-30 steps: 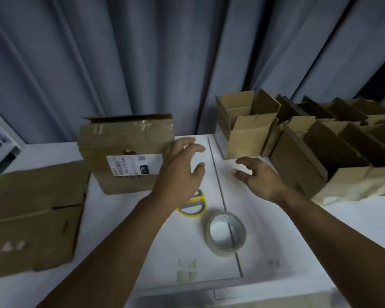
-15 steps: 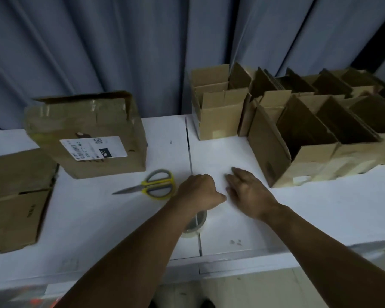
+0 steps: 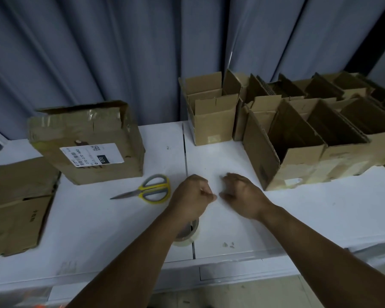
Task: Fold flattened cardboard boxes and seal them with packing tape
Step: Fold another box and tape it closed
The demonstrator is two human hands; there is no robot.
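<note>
Head camera looks down over my two bare forearms, which reach from the near edge out across the white table. Nearest to me, the roll of clear packing tape lies flat on the table close to the seam between the two tabletops, half hidden under my left forearm. Just beyond it my left hand is closed into a tight fist, thumb laid against the forefinger, with nothing showing in it. My right hand sits just beside it, apart by a small gap, fingers loosely bent with the tips down at the table surface, gripping nothing. To the left of the fist lie the yellow-and-grey scissors, blades together and pointing left. At the near left edge a flattened cardboard box lies flat on the table, untouched by either hand. Farther back on the left stands a worn closed box, wrapped in glossy tape, with a white shipping label on its front face. Far of the hands, right of the seam, a small folded box stands upright with its top flaps raised. To its right a cluster of larger folded boxes stands packed side by side with their tops unclosed, running off the right edge; pale tape shows on their lower fronts. Behind everything hangs a grey-blue pleated curtain.
</note>
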